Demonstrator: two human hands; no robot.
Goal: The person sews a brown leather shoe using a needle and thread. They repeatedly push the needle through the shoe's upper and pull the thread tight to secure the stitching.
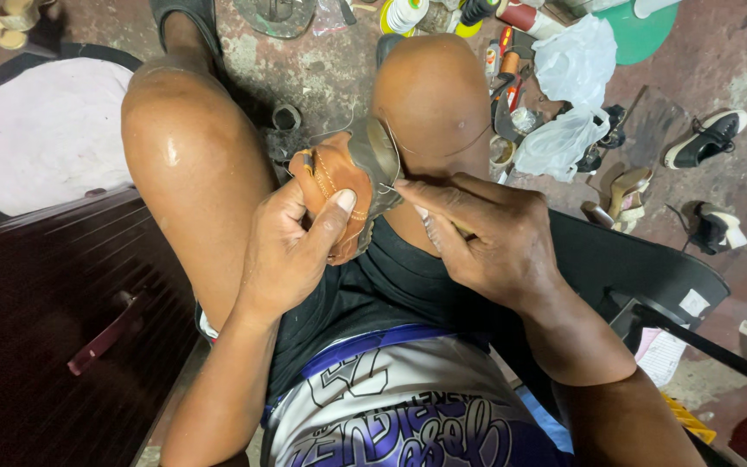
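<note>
Between my knees I hold a small brown leather shoe [337, 177] with a worn grey sole [377, 156] turned up. My left hand [291, 246] grips the shoe from below, its thumb pressed on the leather. My right hand [486, 233] is pinched at the edge of the sole, fingers closed on a thin tool or needle that I can barely see. A thin thread [443, 154] loops from the shoe across my right knee.
A dark wooden box [54, 320] stands at my left, with a white round mat [45, 130] beyond it. On the concrete floor at right lie plastic bags [572, 60], glue bottles, tools, a black sneaker [709, 138] and other shoes. A dark board [650, 259] is beside my right arm.
</note>
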